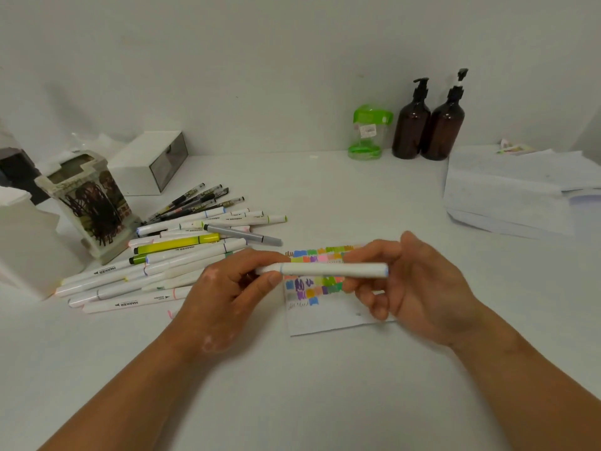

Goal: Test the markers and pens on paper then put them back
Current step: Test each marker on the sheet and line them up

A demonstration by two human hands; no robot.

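Observation:
A white marker (328, 269) with blue end bands is held level above a small sheet of paper (328, 315) covered in colour swatches. My left hand (227, 294) pinches the marker's left cap end. My right hand (419, 288) grips its right half, fingers curled round the barrel. A pile of several white markers and a yellow-green one (156, 265) lies on the table to the left, with several dark pens (195, 200) behind it. A decorated pen holder (87, 203) stands at the far left.
A white box (146, 161) sits behind the holder. A green-lidded clear jar (369, 131) and two brown pump bottles (429, 125) stand by the wall. A stack of white papers (514, 187) lies at the right. The table (292, 385) is white.

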